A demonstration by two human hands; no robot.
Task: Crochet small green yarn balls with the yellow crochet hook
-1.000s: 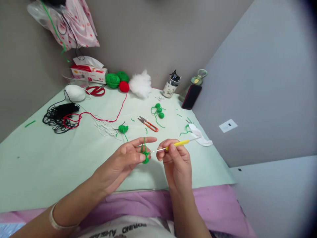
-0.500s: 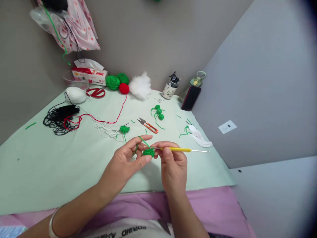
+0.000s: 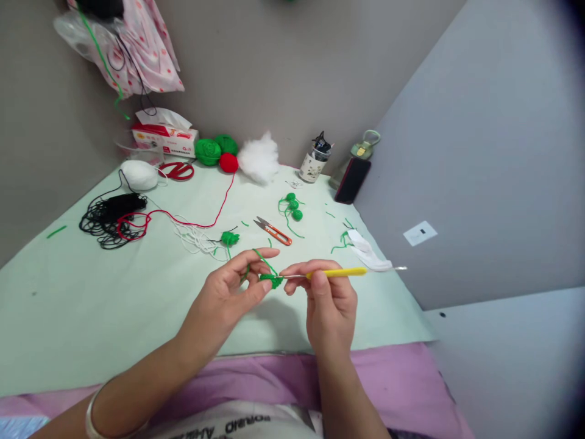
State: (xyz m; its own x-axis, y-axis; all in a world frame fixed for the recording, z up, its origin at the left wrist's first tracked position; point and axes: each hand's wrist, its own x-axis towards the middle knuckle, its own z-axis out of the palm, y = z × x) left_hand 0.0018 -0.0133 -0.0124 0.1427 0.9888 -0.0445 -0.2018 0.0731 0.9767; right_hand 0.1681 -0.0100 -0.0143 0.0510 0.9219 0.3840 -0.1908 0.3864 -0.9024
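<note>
My left hand (image 3: 231,294) pinches a small green crochet piece (image 3: 272,280) between thumb and fingers, with green yarn (image 3: 261,256) looped over the index finger. My right hand (image 3: 325,296) grips a yellow-handled crochet hook (image 3: 337,273), held level, its metal tip in the green piece. Both hands hover above the pale green table cover (image 3: 91,286), near its front edge.
On the cover lie orange thread snips (image 3: 274,231), small green crochet bits (image 3: 293,205), another green bit (image 3: 229,238), black, red and white yarn tangles (image 3: 114,214), red scissors (image 3: 178,171), yarn balls (image 3: 214,149), stuffing (image 3: 259,157), a tissue box (image 3: 162,135), a jar (image 3: 314,163), a phone (image 3: 351,179).
The hook has been drawn back to the right out of the green piece, so more of its metal shaft shows. The left hand keeps its pinch and shifted slightly.
</note>
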